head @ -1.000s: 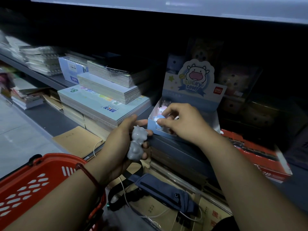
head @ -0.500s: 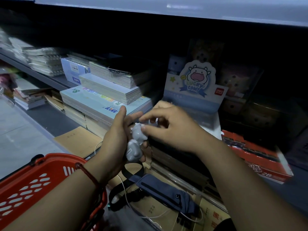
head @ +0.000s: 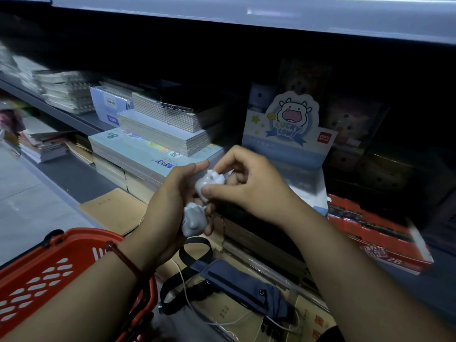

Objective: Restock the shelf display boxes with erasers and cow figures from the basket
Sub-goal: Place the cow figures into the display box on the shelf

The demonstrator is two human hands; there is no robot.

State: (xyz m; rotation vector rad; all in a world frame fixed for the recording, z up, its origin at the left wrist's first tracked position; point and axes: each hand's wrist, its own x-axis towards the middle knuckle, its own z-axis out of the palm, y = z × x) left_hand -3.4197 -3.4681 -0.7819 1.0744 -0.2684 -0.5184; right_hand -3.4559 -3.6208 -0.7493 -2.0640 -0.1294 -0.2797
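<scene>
Two pale grey cow figures meet between my hands in front of the shelf. My left hand [head: 172,198] holds the lower cow figure [head: 193,219] against its palm. My right hand [head: 249,180] pinches the upper cow figure [head: 209,185] with thumb and fingers, right above the lower one. Behind my hands stands the blue "Lucky Cow" display box [head: 286,144]; its open tray is mostly hidden by my right hand. The red basket [head: 49,272] hangs at the lower left under my left forearm.
Stacks of notebooks [head: 158,141] fill the shelf to the left of the display box. A red box marked 2B [head: 377,238] lies to the right. A blue pouch with a white cable [head: 237,285] rests on brown books below. The upper shelf edge [head: 246,13] overhangs.
My right hand left the display box tray, came back to my left hand and took hold of the upper cow figure. The left hand stayed with the lower one.
</scene>
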